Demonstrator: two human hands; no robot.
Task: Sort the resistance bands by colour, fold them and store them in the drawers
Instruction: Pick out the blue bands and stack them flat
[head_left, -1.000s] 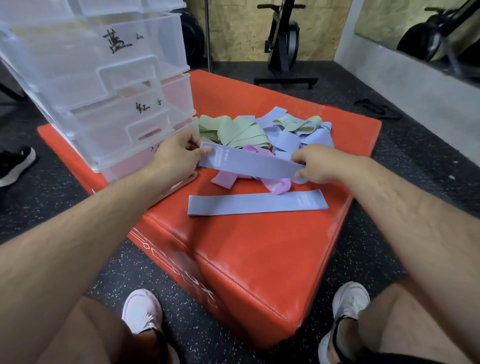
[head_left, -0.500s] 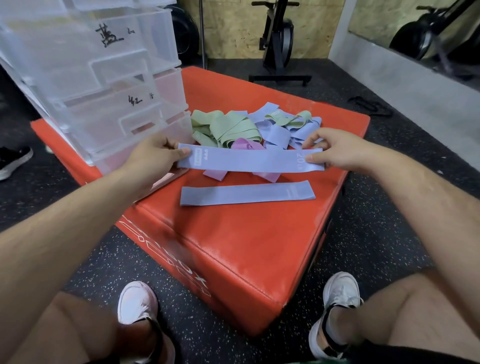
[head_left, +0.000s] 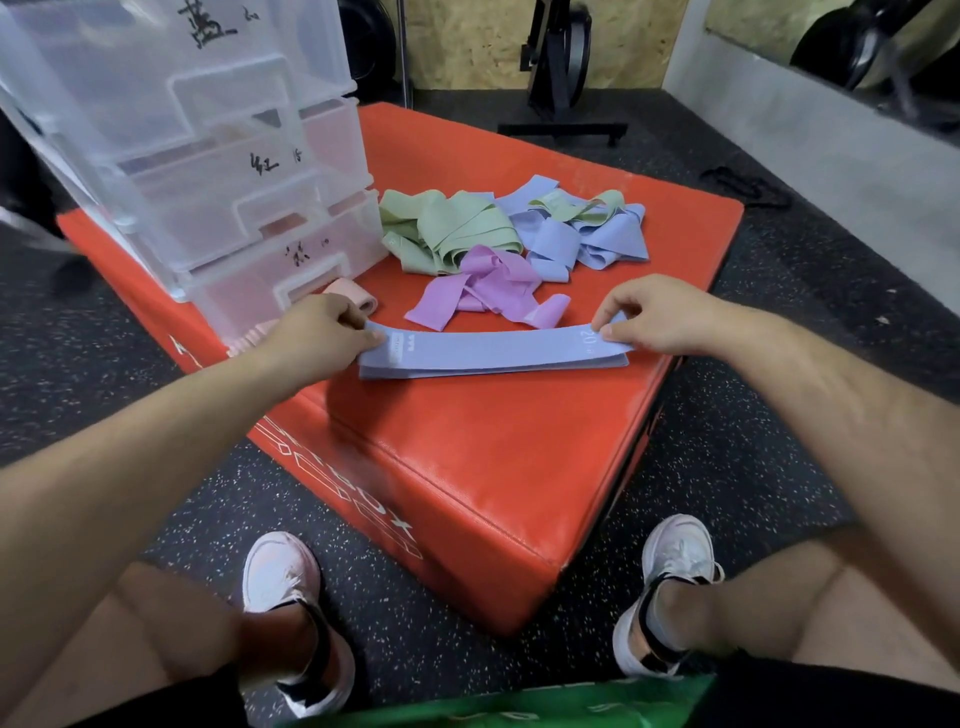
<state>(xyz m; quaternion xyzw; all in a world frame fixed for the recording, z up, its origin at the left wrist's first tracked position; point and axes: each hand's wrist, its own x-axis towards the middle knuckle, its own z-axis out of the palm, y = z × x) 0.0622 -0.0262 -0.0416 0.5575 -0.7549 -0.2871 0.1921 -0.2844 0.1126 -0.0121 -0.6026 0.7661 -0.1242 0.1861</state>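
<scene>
Hands at either end: the left hand (head_left: 322, 332) pinches one end of a blue band (head_left: 493, 345) and the right hand (head_left: 654, 317) pinches the other, holding it flat along the near edge of the red box (head_left: 467, 457). It seems to rest on a second blue band (head_left: 457, 371). Behind lie green bands (head_left: 447, 228), a blue heap (head_left: 597, 239) and pink bands (head_left: 488, 291), with the clear drawers (head_left: 208, 156) at the left corner.

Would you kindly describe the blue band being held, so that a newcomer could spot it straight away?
On the orange-red padded box, look along the near edge, in front of the jumbled pile of bands. The blue band is pinched flat and straight between the left hand and right hand, unlike the crumpled blue ones behind, and shows a printed 20.
</scene>
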